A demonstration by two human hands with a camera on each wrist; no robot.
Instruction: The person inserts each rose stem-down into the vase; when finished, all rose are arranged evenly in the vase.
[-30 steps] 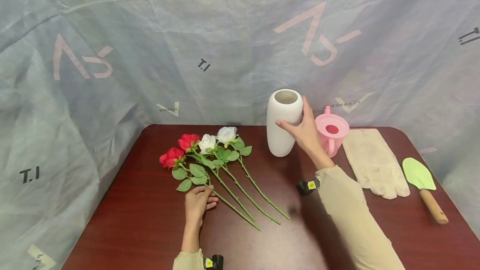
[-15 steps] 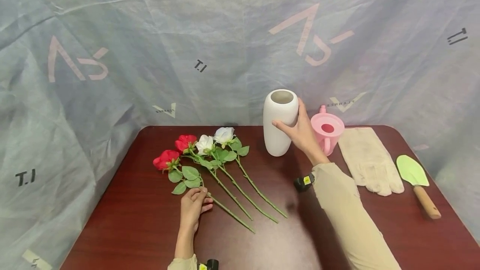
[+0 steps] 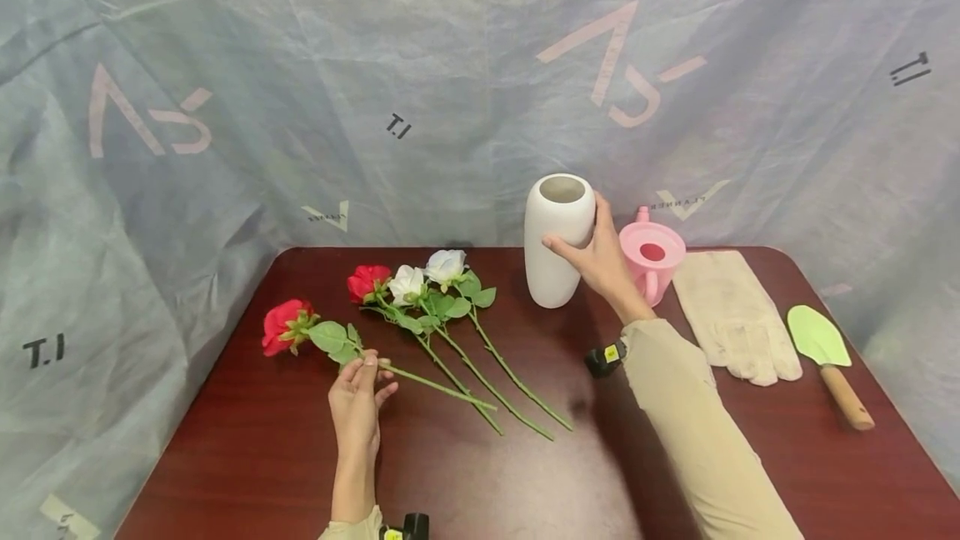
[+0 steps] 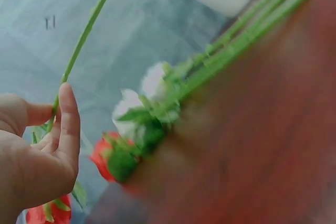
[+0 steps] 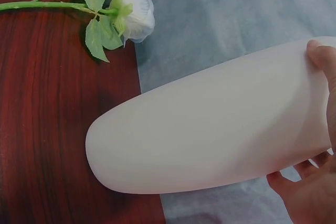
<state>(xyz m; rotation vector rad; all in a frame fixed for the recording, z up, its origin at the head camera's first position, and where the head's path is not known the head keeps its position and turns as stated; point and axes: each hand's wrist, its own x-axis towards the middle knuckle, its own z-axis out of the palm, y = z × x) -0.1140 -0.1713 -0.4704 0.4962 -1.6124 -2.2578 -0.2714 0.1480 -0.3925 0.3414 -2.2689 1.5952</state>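
Observation:
My left hand (image 3: 357, 407) pinches the green stem of a red rose (image 3: 282, 327) between thumb and fingers, just below its leaves. In the left wrist view this stem (image 4: 86, 30) rises clear of the table. The bloom points left, the stem's end right, across the tip of another stem. My right hand (image 3: 604, 261) grips a tall white vase (image 3: 553, 265) from its right side, thumb on the front. The vase stands upright, its mouth facing up. Between the hands lie another red rose (image 3: 367, 283) and two white roses (image 3: 446, 266), stems toward the front right.
Right of the vase stands a pink watering can (image 3: 651, 250). Beyond it lie cream cloth gloves (image 3: 738, 315) and a green trowel (image 3: 828, 357) with a wooden handle. A grey printed sheet (image 3: 450, 107) hangs behind the dark red table (image 3: 480, 490).
The left hand has lifted the leftmost red rose off the table and drawn it left, away from the others. The right hand stays on the vase; the view shifts slightly.

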